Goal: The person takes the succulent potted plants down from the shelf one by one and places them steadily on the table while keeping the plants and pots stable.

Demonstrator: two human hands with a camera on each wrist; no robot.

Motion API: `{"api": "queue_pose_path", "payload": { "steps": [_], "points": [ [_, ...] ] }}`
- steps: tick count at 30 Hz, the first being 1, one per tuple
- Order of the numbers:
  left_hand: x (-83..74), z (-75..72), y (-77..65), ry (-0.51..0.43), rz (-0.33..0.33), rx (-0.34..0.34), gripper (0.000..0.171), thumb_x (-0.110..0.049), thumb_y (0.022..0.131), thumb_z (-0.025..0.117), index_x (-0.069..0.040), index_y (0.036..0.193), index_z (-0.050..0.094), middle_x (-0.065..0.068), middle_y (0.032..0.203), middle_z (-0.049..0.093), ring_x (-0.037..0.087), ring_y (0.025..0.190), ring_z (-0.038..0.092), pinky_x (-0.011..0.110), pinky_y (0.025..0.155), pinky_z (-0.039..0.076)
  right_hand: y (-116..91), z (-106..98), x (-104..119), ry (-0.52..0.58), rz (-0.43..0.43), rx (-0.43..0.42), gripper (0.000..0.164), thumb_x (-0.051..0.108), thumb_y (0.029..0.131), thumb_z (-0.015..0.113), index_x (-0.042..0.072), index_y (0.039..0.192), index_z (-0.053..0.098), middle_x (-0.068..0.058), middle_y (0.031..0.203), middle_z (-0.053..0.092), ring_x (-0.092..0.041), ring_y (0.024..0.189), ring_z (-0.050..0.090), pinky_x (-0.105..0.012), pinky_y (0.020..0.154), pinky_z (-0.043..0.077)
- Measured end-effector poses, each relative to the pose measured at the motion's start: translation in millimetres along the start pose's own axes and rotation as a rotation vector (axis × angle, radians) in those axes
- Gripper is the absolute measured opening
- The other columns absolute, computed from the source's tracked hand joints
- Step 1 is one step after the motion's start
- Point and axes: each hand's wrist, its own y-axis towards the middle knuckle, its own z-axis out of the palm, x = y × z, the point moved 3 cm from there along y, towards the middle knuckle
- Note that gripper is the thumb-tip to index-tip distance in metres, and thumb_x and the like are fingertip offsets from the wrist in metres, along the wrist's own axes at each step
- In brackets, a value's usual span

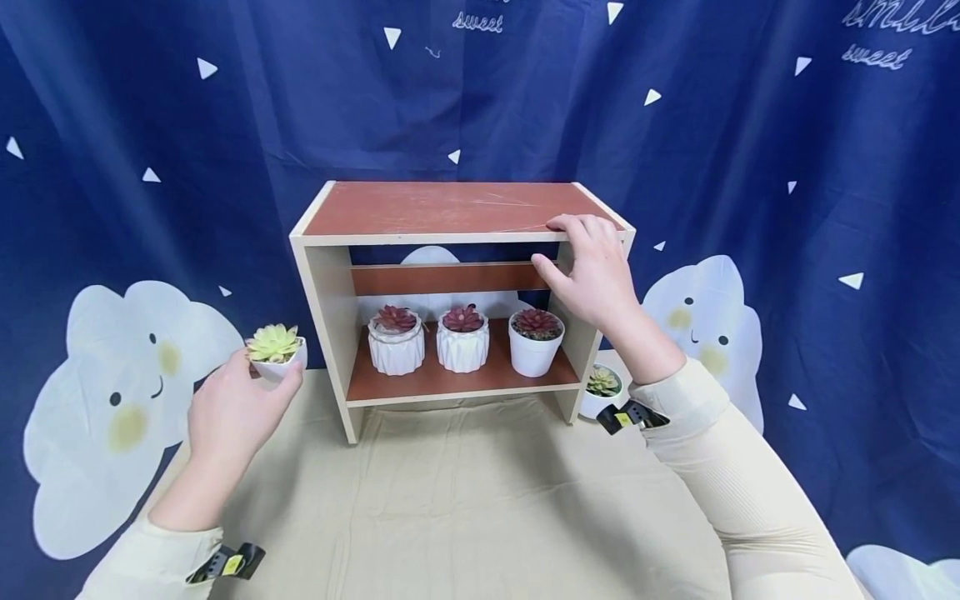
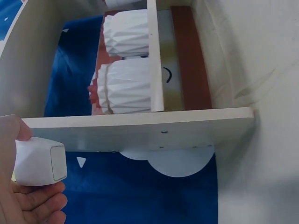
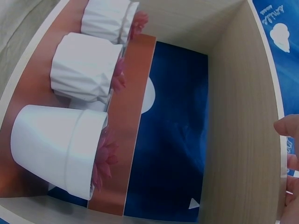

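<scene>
My left hand point(image 1: 236, 404) holds a small white pot point(image 2: 41, 162) with a yellow-green succulent point(image 1: 273, 342), just left of a wooden shelf unit point(image 1: 322, 308). In the left wrist view the pot's squarish base faces the shelf's side panel. My right hand point(image 1: 592, 267) grips the front edge of the shelf's top board point(image 1: 450, 208) near its right end, fingertips on top and thumb lower at the front. Three white pots with dark red succulents stand in a row inside: a ribbed left pot point(image 1: 397, 350), a faceted middle pot point(image 1: 462, 346) and a smooth right pot point(image 1: 534, 350).
Another white pot point(image 1: 597, 404) with a green succulent stands outside the shelf's right side, partly hidden by the right forearm. A beige cloth point(image 1: 450, 500) covers the table. Behind hangs a blue curtain point(image 1: 375, 108) with clouds and triangles.
</scene>
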Motion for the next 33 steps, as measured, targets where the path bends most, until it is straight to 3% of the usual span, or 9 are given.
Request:
{"api": "queue_pose_path", "payload": {
  "steps": [18, 24, 33],
  "points": [
    [22.6, 32.4, 0.2, 0.005, -0.027, 0.009, 0.066, -0.050, 0.089, 0.062, 0.009, 0.117, 0.057, 0.030, 0.101, 0.065, 0.048, 0.095, 0.059, 0.055, 0.071, 0.043, -1.7, 1.5, -2.3, 0.000, 0.004, -0.001, 0.049, 0.038, 0.094, 0.066, 0.010, 0.132, 0.058, -0.015, 0.129, 0.058, -0.035, 0.127, 0.042, -0.049, 0.110, 0.029],
    [26.5, 40.4, 0.5, -0.016, -0.072, 0.053, 0.069, -0.052, 0.090, 0.060, 0.009, 0.122, 0.055, 0.031, 0.107, 0.064, 0.049, 0.094, 0.061, 0.054, 0.065, 0.044, 0.3, 1.7, -1.6, 0.002, 0.000, -0.002, 0.049, 0.038, 0.094, 0.066, 0.009, 0.132, 0.058, -0.015, 0.128, 0.058, -0.035, 0.126, 0.043, -0.049, 0.110, 0.029],
    [37.6, 52.7, 0.5, -0.033, -0.095, 0.071, 0.065, -0.053, 0.089, 0.061, 0.005, 0.118, 0.058, 0.031, 0.109, 0.066, 0.051, 0.093, 0.061, 0.056, 0.065, 0.044, 1.7, 0.3, -1.0, -0.007, 0.003, 0.003, 0.049, 0.038, 0.093, 0.067, 0.010, 0.132, 0.058, -0.015, 0.129, 0.057, -0.035, 0.127, 0.042, -0.049, 0.110, 0.029]
  ]
}}
